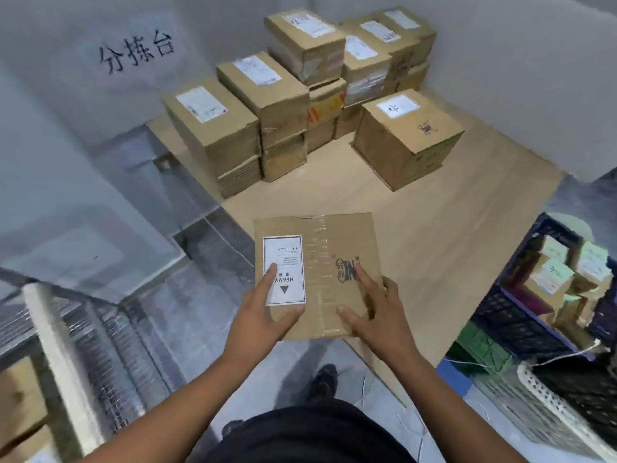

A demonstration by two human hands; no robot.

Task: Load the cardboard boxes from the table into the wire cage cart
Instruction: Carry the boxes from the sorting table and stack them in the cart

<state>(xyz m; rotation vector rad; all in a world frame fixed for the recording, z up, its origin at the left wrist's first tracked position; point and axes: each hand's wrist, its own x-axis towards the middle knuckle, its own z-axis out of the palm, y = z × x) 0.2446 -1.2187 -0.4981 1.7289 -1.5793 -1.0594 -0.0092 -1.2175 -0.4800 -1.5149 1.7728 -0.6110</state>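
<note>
A flat cardboard box (320, 259) with a white HEAVY label and clear tape is held over the near edge of the wooden table (434, 248). My left hand (263, 312) grips its near left corner, fingers lying on the label. My right hand (374, 309) grips its near right corner. Several more cardboard boxes (283, 105) are stacked at the table's far end, with a single box (405, 138) standing apart to their right. The wire cage cart (83, 349) stands at lower left, and a cardboard box (20, 406) shows inside it.
A dark plastic crate (521, 295) holding small labelled parcels sits at the right beside the table. A white perforated basket (561, 406) is at lower right. Grey walls enclose the table's far side and left. My shoe (324, 379) is on the floor below the box.
</note>
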